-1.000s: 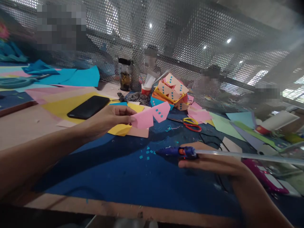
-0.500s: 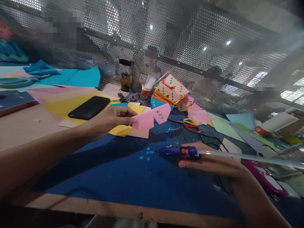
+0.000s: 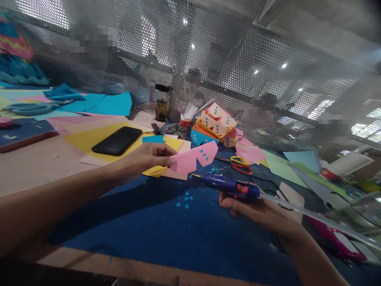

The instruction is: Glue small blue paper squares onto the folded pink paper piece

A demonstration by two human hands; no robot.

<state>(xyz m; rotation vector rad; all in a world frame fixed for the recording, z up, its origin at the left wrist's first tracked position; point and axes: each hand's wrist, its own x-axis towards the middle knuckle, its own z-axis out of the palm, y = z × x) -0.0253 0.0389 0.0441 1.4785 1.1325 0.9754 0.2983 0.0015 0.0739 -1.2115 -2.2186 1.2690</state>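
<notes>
My left hand point(image 3: 150, 159) pinches the left end of a notched pink paper piece point(image 3: 186, 162). Several small blue squares sit on the paper's right part. In my right hand point(image 3: 253, 210) is a blue hot glue gun point(image 3: 224, 184), with a long clear glue stick point(image 3: 293, 208) reaching out of its back. The nozzle points left, just below the pink paper; whether it touches cannot be made out. Loose blue paper squares point(image 3: 186, 198) lie on the blue mat point(image 3: 149, 234) beneath the nozzle.
A black phone point(image 3: 117, 141) rests on yellow paper at left. Scissors with red and yellow handles point(image 3: 240, 165) lie beyond the glue gun. Behind are a basket of decorated paper pieces point(image 3: 216, 123), a paper cup point(image 3: 186, 120), a jar point(image 3: 162, 103) and a perforated metal screen point(image 3: 226, 79).
My right hand has raised the glue gun and tilted its nozzle up toward the pink paper. My left hand keeps its hold on the paper. The camera view has shifted slightly.
</notes>
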